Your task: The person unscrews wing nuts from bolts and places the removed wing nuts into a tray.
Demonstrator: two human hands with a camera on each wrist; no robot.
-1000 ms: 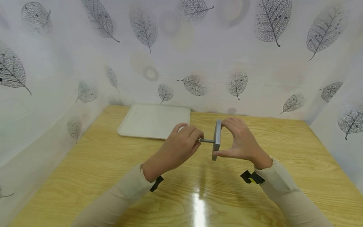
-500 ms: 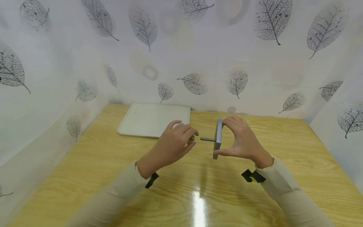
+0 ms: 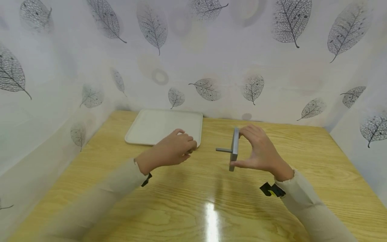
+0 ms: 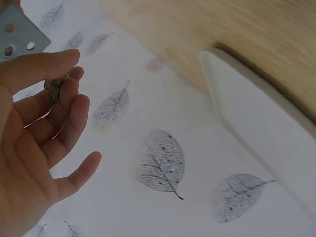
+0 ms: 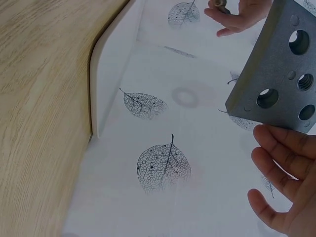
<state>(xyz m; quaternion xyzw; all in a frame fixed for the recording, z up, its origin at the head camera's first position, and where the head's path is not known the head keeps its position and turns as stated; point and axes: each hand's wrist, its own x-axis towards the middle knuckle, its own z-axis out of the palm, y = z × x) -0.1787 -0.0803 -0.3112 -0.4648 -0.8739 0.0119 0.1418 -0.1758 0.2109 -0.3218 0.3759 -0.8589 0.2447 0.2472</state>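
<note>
In the head view my right hand (image 3: pixel 260 151) grips a grey metal plate (image 3: pixel 234 149) by its edges, thumb below and fingers above. The plate stands on edge in the air, and a thin metal rod (image 3: pixel 223 150) juts left from its face. Several round holes show in the plate (image 5: pixel 256 91) in the right wrist view. Left of the rod and apart from it, my left hand (image 3: pixel 170 149) pinches a small brass-coloured metal piece (image 4: pixel 55 88) between thumb and fingers. The fingers partly hide this piece, so its exact kind cannot be told.
A white rectangular tray (image 3: pixel 160 124) lies at the back left of the wooden table (image 3: pixel 272 208), behind my left hand. A leaf-patterned white curtain (image 3: pixel 211 50) encloses the back and sides.
My left hand has drawn away from the rod's end and moved left with the small metal piece, baring the rod. The right hand with the plate has barely moved.
</note>
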